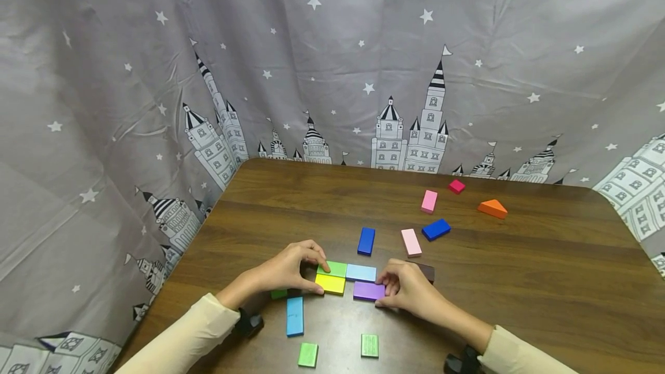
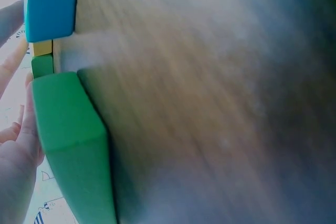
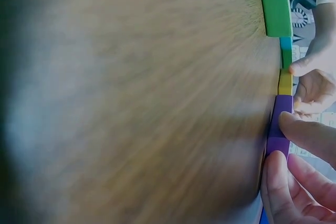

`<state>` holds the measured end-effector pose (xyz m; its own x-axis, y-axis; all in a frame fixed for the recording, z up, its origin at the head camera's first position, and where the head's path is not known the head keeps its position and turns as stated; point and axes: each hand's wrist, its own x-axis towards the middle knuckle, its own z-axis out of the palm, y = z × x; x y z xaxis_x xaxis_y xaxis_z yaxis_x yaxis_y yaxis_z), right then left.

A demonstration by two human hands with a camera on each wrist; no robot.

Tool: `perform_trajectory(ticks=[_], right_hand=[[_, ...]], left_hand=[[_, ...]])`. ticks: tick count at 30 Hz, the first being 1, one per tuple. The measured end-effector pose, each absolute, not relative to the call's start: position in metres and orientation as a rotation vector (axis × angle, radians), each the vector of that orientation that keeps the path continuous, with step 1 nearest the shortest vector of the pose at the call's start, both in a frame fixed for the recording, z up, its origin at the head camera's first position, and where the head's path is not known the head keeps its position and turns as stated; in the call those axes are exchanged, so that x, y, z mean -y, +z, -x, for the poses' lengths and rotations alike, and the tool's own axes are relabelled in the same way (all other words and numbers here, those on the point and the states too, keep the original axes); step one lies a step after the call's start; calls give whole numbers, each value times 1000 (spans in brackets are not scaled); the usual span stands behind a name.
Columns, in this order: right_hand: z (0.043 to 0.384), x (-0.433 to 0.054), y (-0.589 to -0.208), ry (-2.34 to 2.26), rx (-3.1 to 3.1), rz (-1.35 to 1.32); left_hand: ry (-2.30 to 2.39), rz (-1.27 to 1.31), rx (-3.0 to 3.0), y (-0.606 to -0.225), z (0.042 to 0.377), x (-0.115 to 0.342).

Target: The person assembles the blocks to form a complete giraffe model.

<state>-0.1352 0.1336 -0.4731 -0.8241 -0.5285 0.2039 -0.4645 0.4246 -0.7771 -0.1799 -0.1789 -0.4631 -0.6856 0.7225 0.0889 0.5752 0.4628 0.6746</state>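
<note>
Bench [image 1: 525, 281]: brown wood-grain
Right hand [image 1: 413, 291]: nearer grip, pinching smooth purple rectangular block [image 1: 366, 291] at its right end
Left hand [image 1: 286, 268]: grip pinching yellow rectangular block [image 1: 332, 285]
Purple-yellow gap: narrow, purple right of yellow, long axes left-right

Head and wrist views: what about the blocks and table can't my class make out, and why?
Head view: the left end of the dark brown block, hidden by the right hand.
Head view: most of the small visible green block, covered by the left hand.
Left wrist view: the upper end of the blue block, cut off by the top edge.
Left wrist view: the table's grain, blurred.
</note>
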Motion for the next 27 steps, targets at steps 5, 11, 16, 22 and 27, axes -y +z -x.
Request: perform_trajectory(ticks=[5,11,16,22,27], right_hand=[[137,-129,-474,-1395,-2586,897],[138,-126,-475,-1435,-2564,894],[139,-122,-475,-1445,-2557,875],[140,-119,-474,-1426,-2569,852],[142,-118,-474,-1417,-2564,838]], left_hand=[[1032,-1119,-2501,-463,180,179],[1031,-1118,-2504,-463,180,179],[1029,-1122,-2510,-463,180,179],[1032,-1119,-2510,-463,180,179],[1036,-1105,-2508,-462,179,179]])
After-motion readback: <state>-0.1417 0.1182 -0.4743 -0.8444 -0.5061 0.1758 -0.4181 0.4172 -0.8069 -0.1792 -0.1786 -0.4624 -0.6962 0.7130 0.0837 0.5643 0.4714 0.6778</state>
